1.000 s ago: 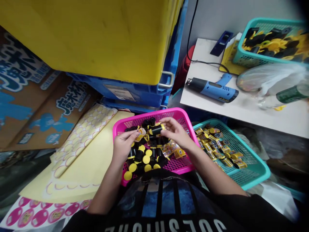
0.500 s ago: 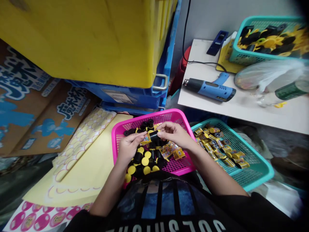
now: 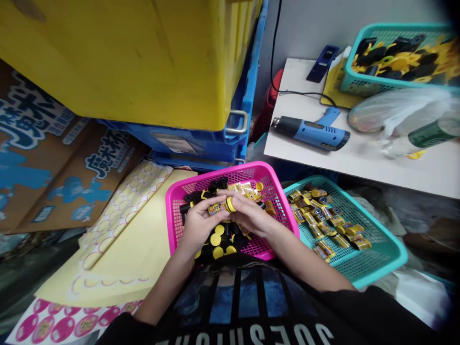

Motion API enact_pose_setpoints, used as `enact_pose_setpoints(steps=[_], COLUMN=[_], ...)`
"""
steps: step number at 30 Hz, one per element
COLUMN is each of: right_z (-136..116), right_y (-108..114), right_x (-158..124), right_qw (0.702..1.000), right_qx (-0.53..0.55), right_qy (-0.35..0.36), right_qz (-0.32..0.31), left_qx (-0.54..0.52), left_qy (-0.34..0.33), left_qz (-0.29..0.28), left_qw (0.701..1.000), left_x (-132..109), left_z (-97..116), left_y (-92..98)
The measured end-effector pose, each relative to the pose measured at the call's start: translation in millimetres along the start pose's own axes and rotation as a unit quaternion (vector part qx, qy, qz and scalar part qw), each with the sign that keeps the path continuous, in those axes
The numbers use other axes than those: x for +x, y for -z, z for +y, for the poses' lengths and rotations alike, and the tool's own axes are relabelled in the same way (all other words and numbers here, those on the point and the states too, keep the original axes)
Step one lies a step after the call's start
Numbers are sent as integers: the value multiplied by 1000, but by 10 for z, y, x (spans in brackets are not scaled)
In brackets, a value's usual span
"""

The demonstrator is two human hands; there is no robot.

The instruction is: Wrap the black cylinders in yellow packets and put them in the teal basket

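Observation:
Over the pink basket (image 3: pixel 289 211), my two hands meet around a small tube (image 3: pixel 217 207) with a yellow printed label and a yellow cap. My left hand (image 3: pixel 197 225) grips its labelled side between thumb and fingers. From the other side, my right hand (image 3: pixel 253 213) closes on the capped end, its fingertips partly hidden behind the tube. Beneath them lie several black tubes with yellow caps (image 3: pixel 216 239). Yellow printed sleeves (image 3: pixel 247 190) are heaped toward the basket's back right.
A teal basket (image 3: pixel 386 239) of labelled tubes stands close on the right. Behind it, a white table (image 3: pixel 377 167) holds a blue heat gun (image 3: pixel 316 134) and another teal basket (image 3: pixel 350 79). Stacked yellow (image 3: pixel 143 62) and blue crates (image 3: pixel 201 143) rise ahead; sticker sheets (image 3: pixel 118 211) lie left.
The tube's black body was bare, with the printed sleeve at its left end; the label now covers it. My right hand has moved lower around the tube, and its yellow cap now shows.

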State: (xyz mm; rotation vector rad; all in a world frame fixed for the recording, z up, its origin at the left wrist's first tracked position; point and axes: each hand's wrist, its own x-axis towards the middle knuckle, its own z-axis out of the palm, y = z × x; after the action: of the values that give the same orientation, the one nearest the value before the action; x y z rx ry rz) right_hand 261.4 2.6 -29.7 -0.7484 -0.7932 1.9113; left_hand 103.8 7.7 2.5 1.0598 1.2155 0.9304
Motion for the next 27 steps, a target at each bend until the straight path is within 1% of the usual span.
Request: enact_pose_setpoints(steps=[2,3,6,9,11,12,14,15,16,18,19,20,21,22,23,24,25,26,27], right_z=[50,72,117,125,109,93,46,12,-33,-167,-259,-367,-488,-613,-734,-838,-916,-959,-965], right_y=[-43,-60,-77,-39,-3,10,15,8,-1,1,27,80,159,263,384,510,627,721,782], right_x=[-7,-10,-20,-38,-54,-62,-80,-92,-112,-196,-272,-376,-505,-654,-810,-957,-1079,-1160,-1191], right_qw=[995,992,990,991,995,998,995,981,955,888,856,827,795,756,703,642,589,547,521], right_qx=[79,103,129,123,91,55,-74,-162,-251,-395,-443,-484,-525,-572,-625,-681,-730,-764,-785], right_qy=[-48,-54,-40,-37,-26,-7,62,108,157,233,260,277,284,278,259,222,170,127,97], right_qz=[-38,-43,-30,-30,-34,-31,-9,5,19,35,45,68,104,153,220,274,301,317,320], left_qx=[-14,-17,-18,-21,-27,-33,-48,-52,-52,-49,-46,-42,-34,-20,0,23,44,62,76], left_qy=[-5,-7,1,-1,-6,-5,7,12,16,24,28,26,21,12,2,-6,-8,-7,-4], left_qz=[-2,-9,-33,-50,-59,-63,-77,-85,-93,-119,-138,-159,-178,-187,-183,-168,-148,-130,-119], left_qw=[1000,1000,999,999,998,997,996,995,994,991,989,986,983,982,983,986,988,990,990], left_x=[-10,-15,-33,-52,-61,-64,-71,-76,-80,-86,-84,-75,-61,-40,-15,13,40,65,86], left_z=[12,18,28,5,-30,-50,-81,-88,-89,-70,-55,-38,-22,-9,-1,4,5,3,-1], left_y=[-14,-19,-24,-13,-1,2,-6,-19,-38,-81,-95,-98,-88,-64,-28,14,55,88,110])
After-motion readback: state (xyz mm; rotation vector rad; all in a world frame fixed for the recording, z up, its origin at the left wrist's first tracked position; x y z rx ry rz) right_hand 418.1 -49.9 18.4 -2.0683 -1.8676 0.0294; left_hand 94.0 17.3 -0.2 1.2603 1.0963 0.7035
